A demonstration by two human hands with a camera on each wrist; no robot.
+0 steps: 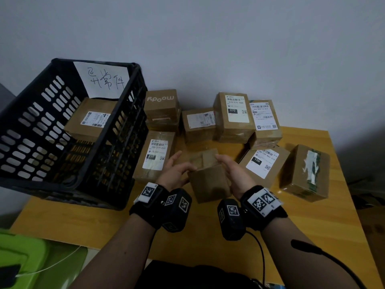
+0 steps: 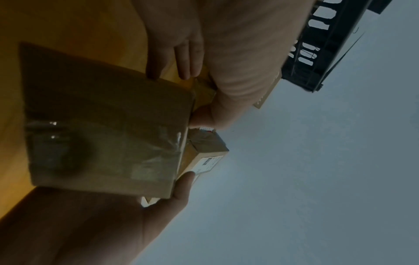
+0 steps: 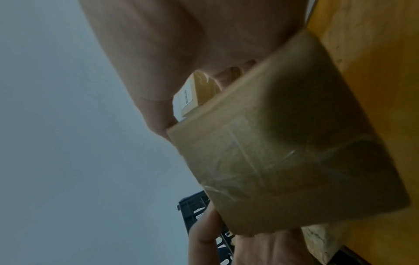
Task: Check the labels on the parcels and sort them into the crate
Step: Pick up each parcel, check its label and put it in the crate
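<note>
1. Both hands hold one box between them, just above the surface near its front-middle. Left hand is on its left side, thumb and fingers curled round the edge; right hand presses flat on the right side, fingers fairly straight.
2. Box's visible faces are plain cardboard w/ clear tape; no label in view, so I judge it needs turning to find one.
3. Key relation: crate sits at the surface's left-back corner, so it's left of the held box; left hand is nearer it. Box's long axis can't be told.
4. Count: 1 crate w/ 1 parcel inside; 7 boxes lie on the surface, plus the held one.
</note>
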